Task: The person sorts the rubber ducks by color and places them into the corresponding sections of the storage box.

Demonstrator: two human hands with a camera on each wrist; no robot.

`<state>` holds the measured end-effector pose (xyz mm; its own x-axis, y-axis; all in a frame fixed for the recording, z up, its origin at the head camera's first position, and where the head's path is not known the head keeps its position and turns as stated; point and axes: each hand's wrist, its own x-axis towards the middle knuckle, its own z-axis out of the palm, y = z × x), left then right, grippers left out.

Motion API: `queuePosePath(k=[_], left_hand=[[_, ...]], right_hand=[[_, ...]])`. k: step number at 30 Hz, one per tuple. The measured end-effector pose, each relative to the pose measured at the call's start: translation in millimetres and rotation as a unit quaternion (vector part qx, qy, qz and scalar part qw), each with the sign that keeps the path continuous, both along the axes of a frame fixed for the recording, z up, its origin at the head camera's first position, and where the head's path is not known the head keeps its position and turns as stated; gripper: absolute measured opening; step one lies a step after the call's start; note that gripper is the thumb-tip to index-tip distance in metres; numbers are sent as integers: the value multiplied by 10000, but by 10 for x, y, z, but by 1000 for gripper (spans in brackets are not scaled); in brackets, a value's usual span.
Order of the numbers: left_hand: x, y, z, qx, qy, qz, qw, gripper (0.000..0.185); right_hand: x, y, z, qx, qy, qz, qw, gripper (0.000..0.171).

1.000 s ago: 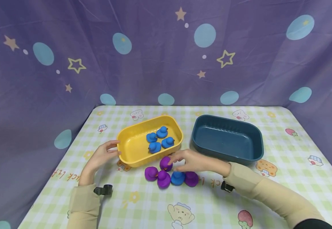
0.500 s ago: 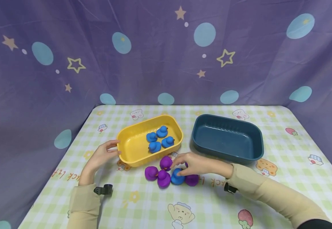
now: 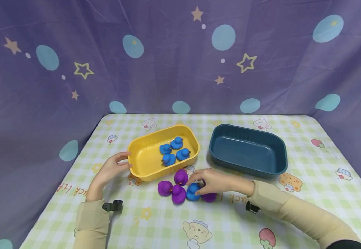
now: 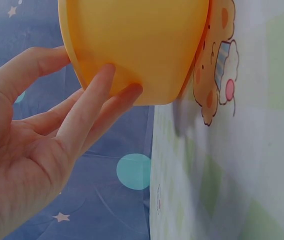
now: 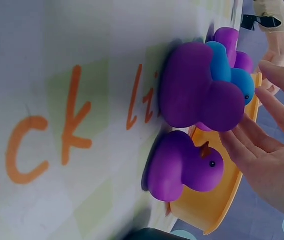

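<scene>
A yellow tub (image 3: 143, 177) holds several blue ducks (image 3: 174, 150). My left hand (image 3: 125, 160) rests against its left end, with straight fingers (image 4: 94, 95) on the yellow tub's wall (image 4: 137, 45) and the thumb by the rim. In front of the tub a lone blue duck (image 3: 193, 193) stands among several purple ducks (image 3: 172, 190). My right hand (image 3: 195, 183) hovers over that blue duck with loosely bent fingers around it. In the right wrist view the right hand's fingers (image 5: 277, 115) lie relaxed beside a purple duck (image 5: 182, 170), and the blue duck (image 5: 232, 75) shows behind another.
A dark blue tub (image 3: 284, 155) stands to the right of the yellow one, with nothing inside. The checked tablecloth (image 3: 230, 224) runs to the near edge. A purple star-print curtain (image 3: 180, 69) closes off the back and sides.
My right hand has drawn back from the rear purple duck and come down over the blue duck. The left hand and both tubs have stayed put.
</scene>
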<state>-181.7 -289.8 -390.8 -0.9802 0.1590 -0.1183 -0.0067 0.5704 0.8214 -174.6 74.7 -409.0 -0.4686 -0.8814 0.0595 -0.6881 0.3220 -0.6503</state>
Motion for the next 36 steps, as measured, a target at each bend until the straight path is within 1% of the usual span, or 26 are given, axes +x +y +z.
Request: queuePosePath(k=[8, 18, 31, 36], left_hand=[[-4, 3, 8, -82, -15, 42, 10000, 55], [-12, 2, -6, -59, -33, 38, 10000, 55], [-6, -1, -11, -91, 0, 29, 10000, 55], [-3, 4, -6, -38, 26, 5, 10000, 56]], right_hand=[[18, 1, -26, 16, -35, -76, 10000, 32], [30, 10, -61, 15, -17, -86, 10000, 28], [39, -10, -63, -28, -122, -149, 9998, 25], [36, -9, -55, -15, -69, -151, 9999, 24]])
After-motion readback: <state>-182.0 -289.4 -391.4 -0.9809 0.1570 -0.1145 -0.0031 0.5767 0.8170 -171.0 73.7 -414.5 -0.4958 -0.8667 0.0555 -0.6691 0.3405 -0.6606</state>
